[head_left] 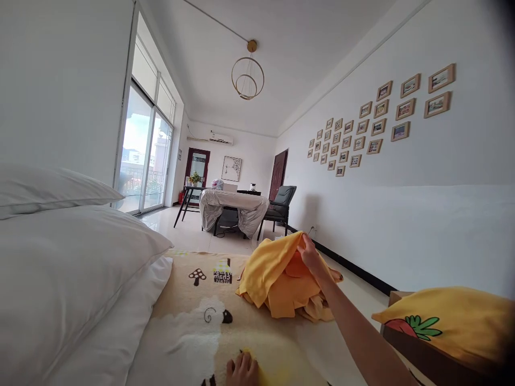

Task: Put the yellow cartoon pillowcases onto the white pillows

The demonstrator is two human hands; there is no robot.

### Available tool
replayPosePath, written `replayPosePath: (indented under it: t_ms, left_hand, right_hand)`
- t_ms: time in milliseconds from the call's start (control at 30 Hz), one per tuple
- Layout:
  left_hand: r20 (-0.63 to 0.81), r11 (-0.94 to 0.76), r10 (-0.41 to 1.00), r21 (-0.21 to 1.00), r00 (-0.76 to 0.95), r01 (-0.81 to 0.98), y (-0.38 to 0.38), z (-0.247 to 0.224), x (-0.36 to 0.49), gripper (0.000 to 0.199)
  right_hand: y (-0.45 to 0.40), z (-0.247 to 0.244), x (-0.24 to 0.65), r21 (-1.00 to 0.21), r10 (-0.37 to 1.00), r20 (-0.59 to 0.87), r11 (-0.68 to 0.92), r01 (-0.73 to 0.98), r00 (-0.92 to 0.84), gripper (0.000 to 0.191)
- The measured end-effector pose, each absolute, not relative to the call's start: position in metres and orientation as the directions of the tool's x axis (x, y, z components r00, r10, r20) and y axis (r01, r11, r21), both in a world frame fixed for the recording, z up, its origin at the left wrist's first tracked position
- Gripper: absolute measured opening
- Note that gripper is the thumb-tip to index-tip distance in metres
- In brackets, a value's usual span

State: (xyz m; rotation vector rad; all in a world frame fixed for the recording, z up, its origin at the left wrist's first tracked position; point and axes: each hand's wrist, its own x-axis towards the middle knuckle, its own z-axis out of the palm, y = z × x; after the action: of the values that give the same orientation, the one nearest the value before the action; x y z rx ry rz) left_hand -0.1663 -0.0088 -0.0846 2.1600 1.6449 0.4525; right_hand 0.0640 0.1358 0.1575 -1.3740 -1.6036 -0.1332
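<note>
A crumpled yellow cloth [269, 273] lies in a heap on the patterned blanket [181, 311]. My right hand [310, 254] is closed on its upper edge, pinching a fold and lifting it so that an orange layer shows beneath. My left hand [242, 370] rests on the blanket at the bottom of the view, fingers down on the fabric and holding nothing; its wrist is out of sight. Sheep and mushroom figures are printed on the blanket.
White pillows [88, 252] are stacked on the left. A yellow cushion with a carrot print [454, 321] sits on a cardboard box [410, 343] at right. Farther off stand a covered table [233, 201] and a black chair [281, 203].
</note>
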Motion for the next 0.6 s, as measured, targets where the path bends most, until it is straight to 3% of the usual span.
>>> replayPosePath:
  t_ms: [100,200,333,400,467,600]
  left_hand:
    - [-0.031,-0.245,0.954,0.489,0.297,0.838,-0.017,-0.063,-0.169,0.055]
    - [0.028,-0.287,0.948,0.510,0.318,0.811,-0.032,-0.035,-0.168,0.060]
    - [0.387,-0.438,0.889,0.563,0.245,0.701,-0.052,-0.006,-0.166,0.073]
    - [0.597,-0.508,0.795,0.562,0.105,0.652,-0.058,0.000,-0.165,0.078]
    - [0.693,-0.566,0.720,0.561,0.030,0.604,-0.061,0.003,-0.166,0.080]
    - [0.606,-0.577,0.788,0.665,0.109,0.474,-0.062,0.009,-0.176,0.048]
  right_hand:
    - [0.110,0.187,0.058,-0.468,0.611,0.781,0.430,0.772,0.133,0.059]
    - [0.065,0.205,0.037,-0.407,0.489,0.867,0.576,0.709,0.100,0.060]
    - [-0.023,0.196,0.001,-0.351,0.365,0.927,0.759,0.548,0.088,0.058]
    - [-0.065,0.172,-0.014,-0.388,0.405,0.912,0.799,0.459,0.065,0.061]
    - [-0.094,0.140,-0.023,-0.481,0.510,0.860,0.803,0.351,0.010,0.064]
    - [-0.099,0.078,-0.028,-0.625,0.630,0.777,0.765,0.158,0.023,0.066]
